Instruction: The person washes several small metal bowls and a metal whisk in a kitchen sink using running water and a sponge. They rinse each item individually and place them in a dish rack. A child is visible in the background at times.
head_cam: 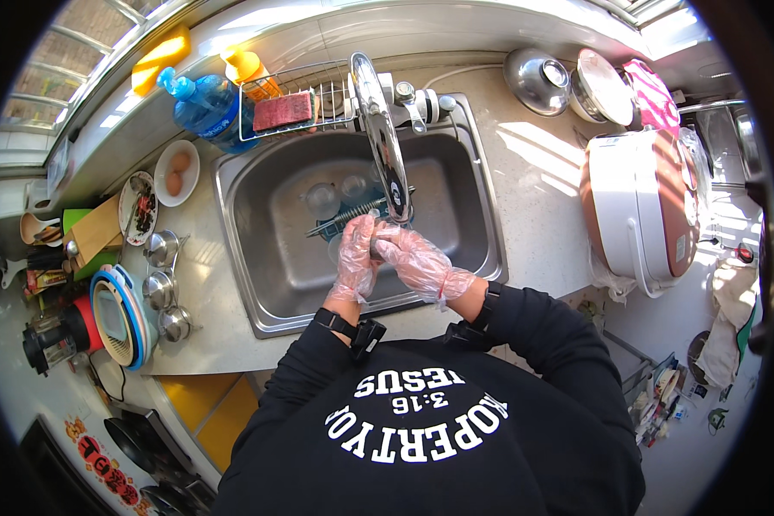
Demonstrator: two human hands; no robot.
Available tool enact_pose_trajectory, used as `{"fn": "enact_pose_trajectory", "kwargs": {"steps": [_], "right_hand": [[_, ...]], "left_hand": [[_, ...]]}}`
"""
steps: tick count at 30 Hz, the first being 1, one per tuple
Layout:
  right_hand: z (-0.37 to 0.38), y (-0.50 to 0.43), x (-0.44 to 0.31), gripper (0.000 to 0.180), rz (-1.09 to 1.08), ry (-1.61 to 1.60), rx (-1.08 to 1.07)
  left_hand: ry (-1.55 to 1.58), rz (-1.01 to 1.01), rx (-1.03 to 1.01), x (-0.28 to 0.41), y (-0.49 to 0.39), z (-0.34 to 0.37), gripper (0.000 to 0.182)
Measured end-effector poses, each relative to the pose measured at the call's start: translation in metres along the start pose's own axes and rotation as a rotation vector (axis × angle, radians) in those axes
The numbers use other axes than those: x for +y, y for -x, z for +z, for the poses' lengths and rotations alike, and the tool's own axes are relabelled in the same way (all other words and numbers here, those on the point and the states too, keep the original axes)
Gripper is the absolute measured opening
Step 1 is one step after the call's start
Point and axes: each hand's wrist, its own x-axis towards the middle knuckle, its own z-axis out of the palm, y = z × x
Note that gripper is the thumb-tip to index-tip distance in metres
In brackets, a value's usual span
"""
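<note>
Both my hands are over the stainless steel sink (pixel 284 258), in clear plastic gloves. My left hand (pixel 355 255) and my right hand (pixel 422 261) meet around a small grey object (pixel 375 249). My fingers hide most of it, so its kind cannot be told. The chrome faucet spout (pixel 380 135) reaches down to just above my fingertips. Beyond my hands, a long thin tool with a coiled middle (pixel 351 216) lies across the basin. Next to it stand clear glass cups (pixel 322 198), over something teal that is partly hidden.
Behind the sink are a wire rack (pixel 297 77) with a red scouring sponge (pixel 284 111) and a blue pump bottle (pixel 209 109). To the left are a bowl of eggs (pixel 177 169), metal canisters (pixel 160 289) and stacked basins (pixel 116 316). Right: a rice cooker (pixel 642 206) and metal bowls (pixel 536 82).
</note>
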Motion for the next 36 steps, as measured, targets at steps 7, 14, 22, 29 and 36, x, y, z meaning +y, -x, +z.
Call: {"fn": "enact_pose_trajectory", "kwargs": {"steps": [7, 14, 22, 29, 36], "right_hand": [[-0.005, 0.004, 0.013, 0.055, -0.547, 0.479, -0.086], [0.007, -0.003, 0.004, 0.033, 0.217, -0.096, -0.022], [-0.016, 0.004, 0.025, 0.041, -0.361, 0.664, -0.194], [0.009, -0.001, 0.033, 0.024, -0.313, 0.859, -0.127], [0.008, -0.004, 0.039, 0.032, -0.529, 1.031, -0.134]], "left_hand": [[0.135, -0.391, 0.029, 0.025, -0.012, -0.017, 0.033], [-0.103, -0.162, -0.016, 0.017, 0.010, -0.004, 0.040], [-0.071, -0.496, -0.010, 0.034, 0.007, -0.015, 0.059], [-0.517, -0.190, -0.148, 0.037, 0.010, -0.013, 0.057], [-0.961, -0.010, -0.266, 0.042, -0.017, -0.044, 0.054]]}}
